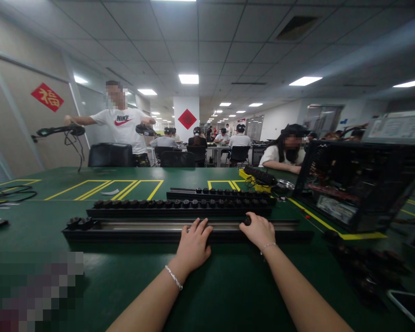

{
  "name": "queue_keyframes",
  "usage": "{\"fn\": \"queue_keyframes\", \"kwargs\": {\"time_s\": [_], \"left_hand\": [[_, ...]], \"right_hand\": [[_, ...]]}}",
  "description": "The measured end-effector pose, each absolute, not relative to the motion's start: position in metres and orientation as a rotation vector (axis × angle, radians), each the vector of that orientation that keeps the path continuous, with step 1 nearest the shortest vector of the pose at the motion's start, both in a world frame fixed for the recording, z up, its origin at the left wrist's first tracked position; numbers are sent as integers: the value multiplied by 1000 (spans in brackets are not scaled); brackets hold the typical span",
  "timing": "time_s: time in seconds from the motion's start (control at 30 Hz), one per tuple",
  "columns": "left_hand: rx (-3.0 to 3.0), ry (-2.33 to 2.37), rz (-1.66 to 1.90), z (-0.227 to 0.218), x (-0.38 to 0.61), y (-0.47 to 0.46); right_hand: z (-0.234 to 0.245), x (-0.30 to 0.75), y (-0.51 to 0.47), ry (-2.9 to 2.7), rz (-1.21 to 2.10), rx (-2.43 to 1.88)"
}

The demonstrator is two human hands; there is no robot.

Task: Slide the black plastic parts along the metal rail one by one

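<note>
A long black channel (131,236) with a pale metal inside lies crosswise on the green table in front of me. A couple of black round-topped pieces (79,222) sit in its left end. My left hand (194,244) rests on the channel near its middle, fingers apart and holding nothing. Farther right, my right hand (260,232) pinches a small black round piece (248,221) at the channel's upper edge. Whether that piece touches the inside of the channel I cannot tell. Behind stand two similar strips, a nearer one (124,213) and a farther one (183,196), bearing rows of round black pieces.
An open computer case (359,184) stands at the right. Near it are a power strip (259,176) and a heap of dark pieces (370,272). A phone-like device (410,306) lies at lower right, cables (12,193) at left. Across the table a person (121,124) holds dark gear; another sits right.
</note>
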State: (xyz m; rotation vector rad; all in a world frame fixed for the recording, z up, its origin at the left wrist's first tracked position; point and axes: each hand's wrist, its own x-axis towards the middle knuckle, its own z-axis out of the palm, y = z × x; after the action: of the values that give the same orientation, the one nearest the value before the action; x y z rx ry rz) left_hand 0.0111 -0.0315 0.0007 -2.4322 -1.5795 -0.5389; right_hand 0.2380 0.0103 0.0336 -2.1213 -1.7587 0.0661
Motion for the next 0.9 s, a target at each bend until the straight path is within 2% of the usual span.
{"fn": "queue_keyframes", "kwargs": {"time_s": [0.9], "left_hand": [[-2431, -1578, -531, 3, 12, -33]], "right_hand": [[37, 258, 12, -1773, 54, -2153]]}}
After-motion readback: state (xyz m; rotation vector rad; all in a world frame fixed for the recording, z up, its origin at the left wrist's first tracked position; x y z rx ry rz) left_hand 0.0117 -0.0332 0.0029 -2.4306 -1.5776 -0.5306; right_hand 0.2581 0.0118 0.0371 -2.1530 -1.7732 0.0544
